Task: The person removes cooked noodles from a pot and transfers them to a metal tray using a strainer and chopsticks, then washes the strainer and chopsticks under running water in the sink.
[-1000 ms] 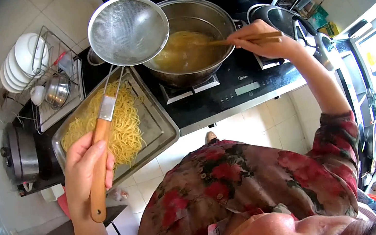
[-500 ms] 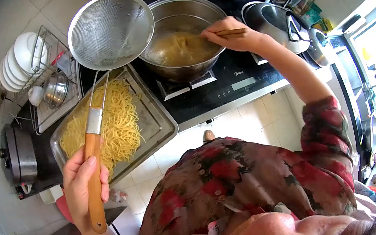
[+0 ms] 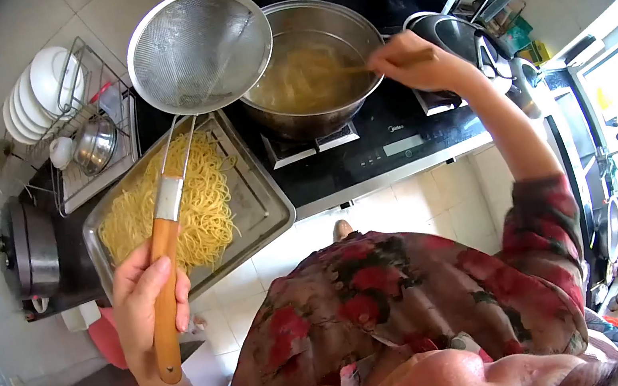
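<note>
My left hand (image 3: pixel 150 292) is closed around the wooden handle of a mesh strainer (image 3: pixel 199 49). The strainer's round basket hangs beside and partly over the left rim of a metal pot (image 3: pixel 325 114) on the stove. My right hand (image 3: pixel 418 62), at the pot's right rim, grips wooden chopsticks (image 3: pixel 351 70) whose far ends reach into the pot. Cloudy liquid with blurred noodles (image 3: pixel 304 72) fills the pot's lower part. Below the strainer, a heap of yellow noodles (image 3: pixel 204 218) lies in a rectangular metal tray (image 3: pixel 264 188), partly hidden by the strainer's handle.
White plates (image 3: pixel 53 81) stand in a wire dish rack at the left, near a small metal bowl (image 3: pixel 96 144). A dark pot (image 3: pixel 34 244) sits at the far left. Right of the cooking pot is a lidded pan (image 3: pixel 454 36). The stove's front edge (image 3: pixel 395 178) runs below.
My right hand has moved right, drawing the chopsticks toward the pot's right side. The strainer appears slightly farther right and lower. Noodles in the pot have shifted.
</note>
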The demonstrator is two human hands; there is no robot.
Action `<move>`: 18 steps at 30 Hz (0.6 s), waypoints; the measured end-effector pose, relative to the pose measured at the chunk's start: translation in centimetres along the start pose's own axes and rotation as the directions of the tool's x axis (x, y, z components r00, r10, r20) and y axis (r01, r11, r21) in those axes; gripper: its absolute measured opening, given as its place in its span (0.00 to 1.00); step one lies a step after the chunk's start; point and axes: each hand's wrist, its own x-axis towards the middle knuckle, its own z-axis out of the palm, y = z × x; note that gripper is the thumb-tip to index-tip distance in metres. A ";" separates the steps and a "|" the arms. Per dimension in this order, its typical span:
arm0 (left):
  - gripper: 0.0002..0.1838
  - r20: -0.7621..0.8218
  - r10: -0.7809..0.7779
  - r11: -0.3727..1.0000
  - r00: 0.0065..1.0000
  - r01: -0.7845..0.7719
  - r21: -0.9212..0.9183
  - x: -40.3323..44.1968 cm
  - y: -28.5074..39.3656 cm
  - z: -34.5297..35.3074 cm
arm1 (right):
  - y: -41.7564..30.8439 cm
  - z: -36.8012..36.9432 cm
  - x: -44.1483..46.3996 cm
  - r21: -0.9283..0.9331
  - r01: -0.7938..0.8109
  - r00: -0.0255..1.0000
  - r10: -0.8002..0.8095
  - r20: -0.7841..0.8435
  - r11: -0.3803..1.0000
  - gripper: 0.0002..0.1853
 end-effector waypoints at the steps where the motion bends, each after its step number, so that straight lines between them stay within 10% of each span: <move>1: 0.21 0.010 0.003 1.000 1.000 -0.003 -0.005 0.0 -0.2 0.0 | -2.4 -0.6 -0.9 0.144 -0.076 0.997 0.077 -0.003 0.987 0.10; 14: 0.22 0.014 0.074 0.997 0.997 -0.075 0.031 0.0 -0.1 0.6 | 3.5 3.2 1.9 0.179 0.019 0.984 0.013 -0.180 0.984 0.10; 18: 0.22 0.008 0.071 0.997 0.997 -0.071 0.011 -0.3 -0.2 0.1 | -1.7 -0.5 -0.4 0.097 -0.013 0.999 0.008 0.054 0.995 0.10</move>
